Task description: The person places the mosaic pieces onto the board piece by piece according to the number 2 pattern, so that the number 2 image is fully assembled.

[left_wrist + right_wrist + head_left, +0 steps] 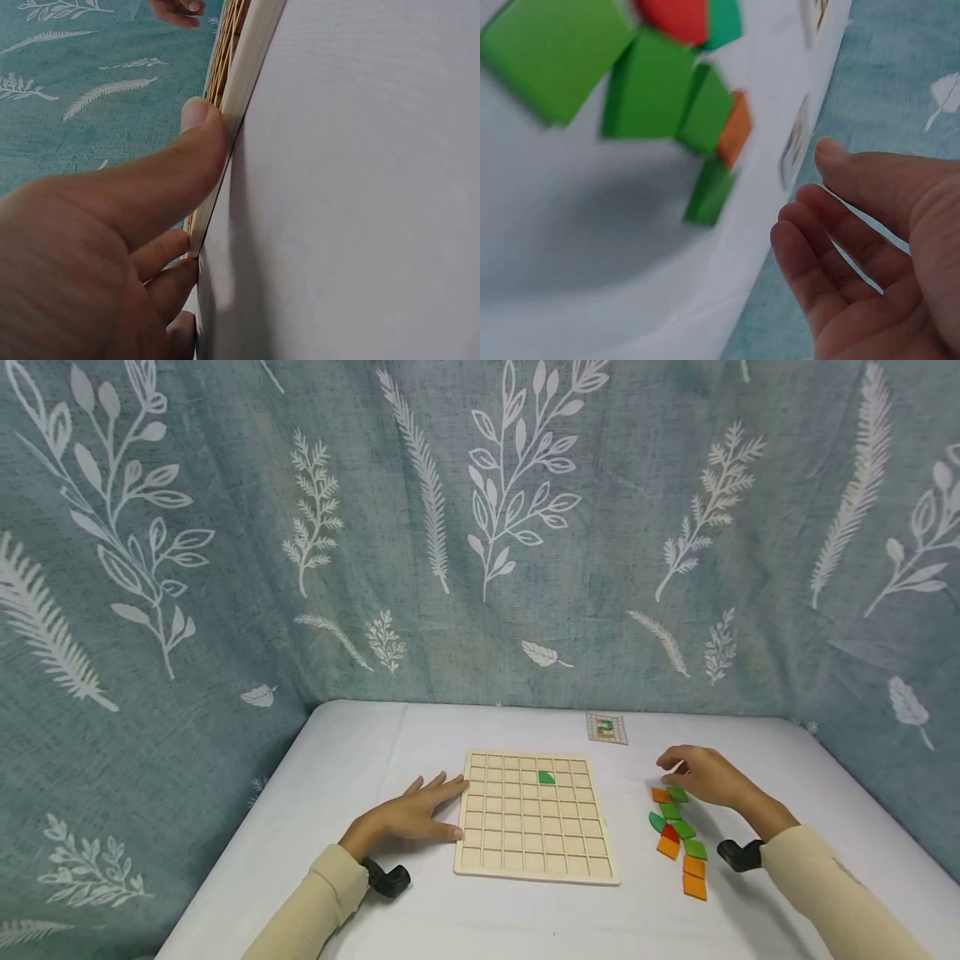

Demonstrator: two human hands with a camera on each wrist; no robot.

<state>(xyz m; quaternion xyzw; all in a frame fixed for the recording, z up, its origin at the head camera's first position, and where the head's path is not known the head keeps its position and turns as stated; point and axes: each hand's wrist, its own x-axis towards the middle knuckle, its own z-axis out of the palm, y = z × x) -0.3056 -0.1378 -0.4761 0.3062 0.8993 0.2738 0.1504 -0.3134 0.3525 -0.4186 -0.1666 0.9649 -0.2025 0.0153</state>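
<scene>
My left arm [311, 897] and right arm [840, 881] angle forward and inward, my left hand [407, 817] lying low with fingers fanned and thumb stretched away from them, while my right hand [707, 775] hangs raised, fingers loosely curled side by side, thumb tip near the index fingertip.

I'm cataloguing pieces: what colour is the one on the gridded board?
The piece on the gridded board is green; the head view shows it best.

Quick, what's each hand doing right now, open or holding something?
Left hand: open, touching the grid board.
Right hand: open, empty, near the coloured pieces.
</scene>
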